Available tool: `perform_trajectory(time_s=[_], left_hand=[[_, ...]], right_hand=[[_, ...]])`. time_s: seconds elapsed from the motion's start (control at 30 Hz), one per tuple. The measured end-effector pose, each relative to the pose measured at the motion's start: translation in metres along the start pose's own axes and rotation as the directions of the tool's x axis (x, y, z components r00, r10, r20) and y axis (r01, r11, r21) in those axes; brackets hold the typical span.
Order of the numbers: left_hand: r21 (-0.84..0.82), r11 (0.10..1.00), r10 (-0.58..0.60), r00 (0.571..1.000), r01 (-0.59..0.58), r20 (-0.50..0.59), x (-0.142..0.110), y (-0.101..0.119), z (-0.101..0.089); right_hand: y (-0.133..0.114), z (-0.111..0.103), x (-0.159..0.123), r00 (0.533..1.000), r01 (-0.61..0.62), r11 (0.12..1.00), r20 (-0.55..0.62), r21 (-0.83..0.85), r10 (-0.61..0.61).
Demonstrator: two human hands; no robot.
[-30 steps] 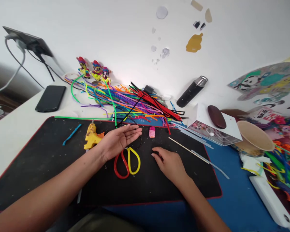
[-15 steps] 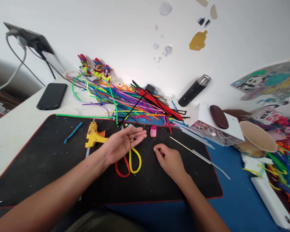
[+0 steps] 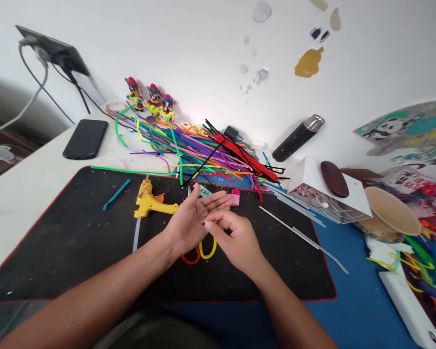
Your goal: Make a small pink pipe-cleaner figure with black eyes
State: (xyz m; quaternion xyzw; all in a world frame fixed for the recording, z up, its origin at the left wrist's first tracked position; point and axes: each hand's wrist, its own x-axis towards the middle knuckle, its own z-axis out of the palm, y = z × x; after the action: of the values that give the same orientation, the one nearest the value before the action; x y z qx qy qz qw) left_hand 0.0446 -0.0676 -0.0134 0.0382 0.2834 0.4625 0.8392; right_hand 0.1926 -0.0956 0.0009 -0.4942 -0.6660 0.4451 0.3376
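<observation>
My left hand (image 3: 194, 220) lies palm up above the black mat with its fingers stretched out, open. Over its palm, my right hand (image 3: 238, 237) is closed in a pinch, with a tiny black piece (image 3: 204, 223) at its fingertips; its exact kind is too small to tell. Beneath both hands are scissors with one red and one yellow handle (image 3: 213, 249), mostly covered. A yellow glue gun (image 3: 147, 201) with a clear glue stick lies left of my left hand. Just beyond the fingertips stands a small pink striped piece (image 3: 235, 197).
A blue fuzzy stem (image 3: 116, 195) lies on the black mat (image 3: 76, 232). Behind it spreads a pile of coloured pipe cleaners (image 3: 203, 150), near several small figures (image 3: 154, 98) and a phone (image 3: 85, 139). To the right are a thin stick (image 3: 287, 226), black flask (image 3: 298, 138), white box (image 3: 352, 196) and bowl (image 3: 392, 208).
My right hand has moved left and up onto my left palm, its pinch now at the small black piece that lay there. The whole view has shifted slightly.
</observation>
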Motion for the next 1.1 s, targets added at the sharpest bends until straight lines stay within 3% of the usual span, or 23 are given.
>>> perform_trajectory(time_s=[0.17, 0.37, 0.8, 1.1], left_hand=[[0.016, 0.998, 0.053, 0.998, -0.054, 0.034, -0.004, 0.003, 0.007], [-0.024, 0.998, 0.055, 0.998, -0.056, -0.017, -0.003, 0.005, 0.008], [-0.086, 0.992, 0.096, 0.995, -0.094, 0.014, -0.006, 0.017, 0.005], [-0.105, 0.989, 0.103, 0.994, -0.1, 0.027, -0.01, 0.019, 0.0]], right_hand=[[0.002, 0.012, 0.007, 0.998, 0.058, 0.991, 0.011, -0.123, -0.057], [0.003, 0.014, 0.009, 0.993, 0.107, 0.961, -0.016, -0.254, -0.115], [0.0, 0.011, 0.007, 0.979, 0.146, 0.976, -0.12, -0.16, -0.166], [0.004, -0.006, 0.004, 0.971, 0.128, 0.959, -0.164, -0.253, -0.173]])
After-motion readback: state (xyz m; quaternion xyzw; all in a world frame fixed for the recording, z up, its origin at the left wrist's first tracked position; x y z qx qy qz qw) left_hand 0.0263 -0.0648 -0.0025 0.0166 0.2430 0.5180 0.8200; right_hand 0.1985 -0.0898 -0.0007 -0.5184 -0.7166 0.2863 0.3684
